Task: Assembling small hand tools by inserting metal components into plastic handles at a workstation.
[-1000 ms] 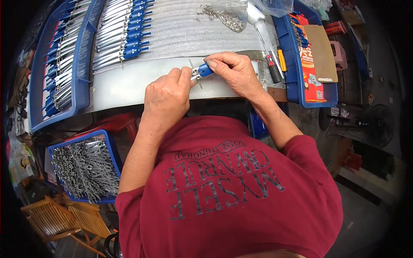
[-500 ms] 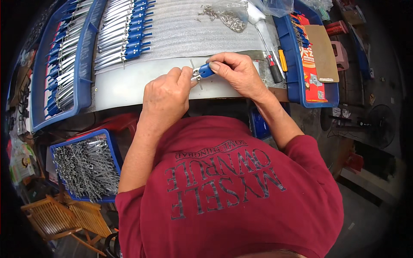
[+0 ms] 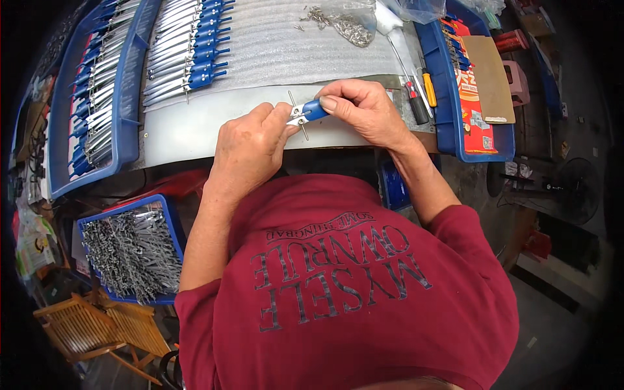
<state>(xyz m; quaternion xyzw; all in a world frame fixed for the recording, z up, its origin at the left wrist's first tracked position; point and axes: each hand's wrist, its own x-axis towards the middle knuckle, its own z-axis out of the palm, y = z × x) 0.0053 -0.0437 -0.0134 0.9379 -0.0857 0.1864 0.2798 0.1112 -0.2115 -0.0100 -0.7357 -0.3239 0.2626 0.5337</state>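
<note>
Both hands hold one small metal piece with a blue end [image 3: 314, 110] above the front of the bench. A thin metal pin [image 3: 303, 127] crosses its silver part, near two round fasteners. My left hand [image 3: 250, 146] is closed around the silver end, most of which its fingers hide. The thumb and fingers of my right hand [image 3: 370, 116] pinch the blue end. Similar silver pieces with blue ends [image 3: 203, 75] lie in a row on the bench, beyond my left hand.
A blue tray [image 3: 123, 146] of similar pieces stands at left; a blue bin [image 3: 174, 227] holds many metal parts below. Loose small fasteners [image 3: 351, 29] lie at the back. Screwdrivers [image 3: 418, 107] and another blue tray [image 3: 442, 123] with cardboard are at right.
My right hand and the blue end have shifted slightly to the right, and more of the silver part shows between my hands. Both hands keep their grip.
</note>
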